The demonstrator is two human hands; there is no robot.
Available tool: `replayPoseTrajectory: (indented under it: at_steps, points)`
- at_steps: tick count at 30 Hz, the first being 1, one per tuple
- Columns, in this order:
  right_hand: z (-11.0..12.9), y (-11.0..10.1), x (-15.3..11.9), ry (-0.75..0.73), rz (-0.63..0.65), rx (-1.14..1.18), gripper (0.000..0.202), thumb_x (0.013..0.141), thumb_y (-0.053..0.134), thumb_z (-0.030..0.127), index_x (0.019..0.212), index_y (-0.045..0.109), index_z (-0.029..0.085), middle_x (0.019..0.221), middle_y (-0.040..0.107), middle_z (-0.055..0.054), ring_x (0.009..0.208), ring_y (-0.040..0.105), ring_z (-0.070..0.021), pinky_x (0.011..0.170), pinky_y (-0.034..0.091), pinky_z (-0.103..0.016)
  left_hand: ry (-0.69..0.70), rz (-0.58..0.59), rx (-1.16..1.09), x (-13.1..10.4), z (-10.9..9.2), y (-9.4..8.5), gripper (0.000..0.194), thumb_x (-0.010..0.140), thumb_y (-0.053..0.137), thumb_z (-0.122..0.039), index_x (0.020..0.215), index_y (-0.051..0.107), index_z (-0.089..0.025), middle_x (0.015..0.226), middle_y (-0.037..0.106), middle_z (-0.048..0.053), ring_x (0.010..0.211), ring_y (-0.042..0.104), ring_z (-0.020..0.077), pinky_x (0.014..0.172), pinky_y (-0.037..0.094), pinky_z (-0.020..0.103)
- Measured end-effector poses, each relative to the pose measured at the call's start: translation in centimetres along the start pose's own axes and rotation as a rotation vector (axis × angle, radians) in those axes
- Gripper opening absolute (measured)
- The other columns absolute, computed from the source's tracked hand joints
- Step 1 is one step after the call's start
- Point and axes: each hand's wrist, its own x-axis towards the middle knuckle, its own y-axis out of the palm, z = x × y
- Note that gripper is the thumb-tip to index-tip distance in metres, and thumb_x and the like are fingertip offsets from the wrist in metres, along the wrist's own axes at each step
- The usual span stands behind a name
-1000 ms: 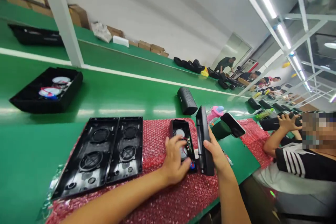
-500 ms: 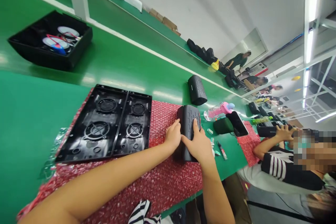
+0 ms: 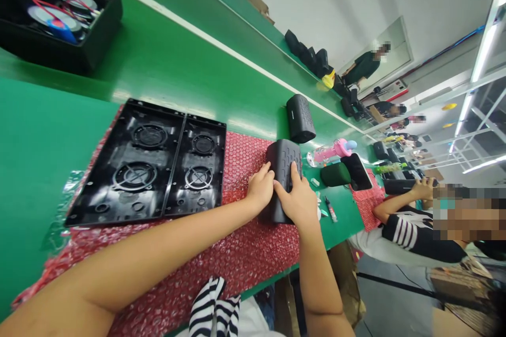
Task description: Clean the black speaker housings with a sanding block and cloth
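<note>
A black speaker (image 3: pixel 281 160) with a patterned grille stands on red bubble wrap (image 3: pixel 247 155). My left hand (image 3: pixel 261 187) is closed against its left side, fingers bent together. From the right, my right hand (image 3: pixel 298 200) grips the same speaker, its thumb on the near side and its fingers along the grille; the palm side is hidden. To the left lie two black plastic housing panels (image 3: pixel 148 166) side by side, with round speaker openings. Just behind my hands is a second black speaker (image 3: pixel 300 118).
An open black casing (image 3: pixel 95 37) with wired drivers sits far left on the green bench. Right of my hands are a pink-topped bottle (image 3: pixel 326 154), a dark green cylinder (image 3: pixel 335 174), a phone (image 3: pixel 359 172) and a small tube (image 3: pixel 331 210). A co-worker (image 3: pixel 407 221) sits at the right.
The view has shifted, so the bench items at left appear higher and further left. Both hands stay on the speaker with little visible movement. A standing person in the background has straightened up.
</note>
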Motion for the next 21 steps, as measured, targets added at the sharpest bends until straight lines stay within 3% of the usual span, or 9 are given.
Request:
replayPoseTrajectory:
  at_steps: [7, 10, 12, 14, 16, 19, 21]
  points:
    - [-0.3, 0.2, -0.2, -0.032, -0.004, 0.065, 0.081, 0.097, 0.05, 0.058, 0.161, 0.015, 0.023, 0.136, 0.044, -0.025, 0.119, 0.054, -0.0441, 0.099, 0.042, -0.058, 0.006, -0.003, 0.024, -0.2, -0.1, -0.2, 0.042, 0.095, 0.059, -0.042, 0.129, 0.057, -0.019, 0.146, 0.048, 0.012, 0.14, 0.04, 0.0287, 0.121, 0.026, 0.058]
    - [-1.8, -1.3, 0.4, -0.13, -0.034, 0.148, 0.073, 0.1, 0.038, 0.06, 0.159, 0.022, 0.02, 0.153, 0.026, -0.024, 0.144, 0.025, -0.0436, 0.111, 0.027, -0.064, 0.003, -0.007, 0.022, -0.2, 0.0, -0.2, 0.043, 0.095, 0.058, -0.044, 0.129, 0.057, -0.019, 0.146, 0.049, 0.012, 0.14, 0.041, 0.0284, 0.121, 0.026, 0.058]
    - [-2.8, -2.2, 1.2, -0.2, -0.206, 0.222, 0.073, 0.1, 0.03, 0.062, 0.16, 0.016, 0.021, 0.162, 0.004, -0.016, 0.151, -0.002, -0.0372, 0.116, 0.011, -0.067, -0.001, -0.013, 0.017, -0.2, 0.0, -0.2, 0.043, 0.095, 0.057, -0.045, 0.129, 0.057, -0.019, 0.146, 0.049, 0.012, 0.14, 0.041, 0.0282, 0.121, 0.026, 0.058]
    - [-3.1, -2.3, 2.3, -0.283, -0.337, 0.317, 0.074, 0.101, 0.027, 0.059, 0.16, 0.006, 0.019, 0.163, -0.011, -0.012, 0.15, -0.018, -0.0326, 0.115, -0.004, -0.068, -0.003, -0.017, 0.005, -0.1, 0.0, -0.1, 0.042, 0.096, 0.056, -0.045, 0.128, 0.057, -0.019, 0.145, 0.05, 0.012, 0.139, 0.042, 0.0277, 0.121, 0.027, 0.057]
    - [-2.9, -1.6, 3.6, -0.377, -0.258, 0.387, 0.072, 0.101, 0.033, 0.05, 0.16, 0.011, 0.014, 0.163, -0.007, -0.013, 0.151, -0.017, -0.0303, 0.117, -0.009, -0.063, -0.005, -0.015, -0.009, -0.1, -0.1, -0.1, 0.041, 0.096, 0.056, -0.045, 0.128, 0.058, -0.019, 0.144, 0.05, 0.012, 0.138, 0.044, 0.0275, 0.12, 0.029, 0.057]
    - [-2.3, 0.2, 5.0, -0.452, -0.052, 0.462, 0.071, 0.096, 0.051, 0.04, 0.155, 0.028, 0.008, 0.163, 0.007, -0.015, 0.153, -0.005, -0.0271, 0.124, -0.005, -0.048, -0.013, 0.002, -0.024, -0.1, -0.5, -0.3, 0.042, 0.095, 0.058, -0.043, 0.128, 0.057, -0.018, 0.145, 0.05, 0.012, 0.137, 0.044, 0.028, 0.119, 0.031, 0.057]
    - [-2.5, 1.1, 5.6, -0.429, -0.042, 0.546, 0.076, 0.093, 0.059, 0.039, 0.156, 0.028, 0.01, 0.164, 0.005, -0.013, 0.153, -0.003, -0.0233, 0.125, -0.001, -0.039, -0.024, 0.018, -0.03, 0.0, -0.8, -0.4, 0.043, 0.094, 0.06, -0.042, 0.13, 0.056, -0.018, 0.145, 0.049, 0.012, 0.137, 0.044, 0.0287, 0.118, 0.032, 0.058]
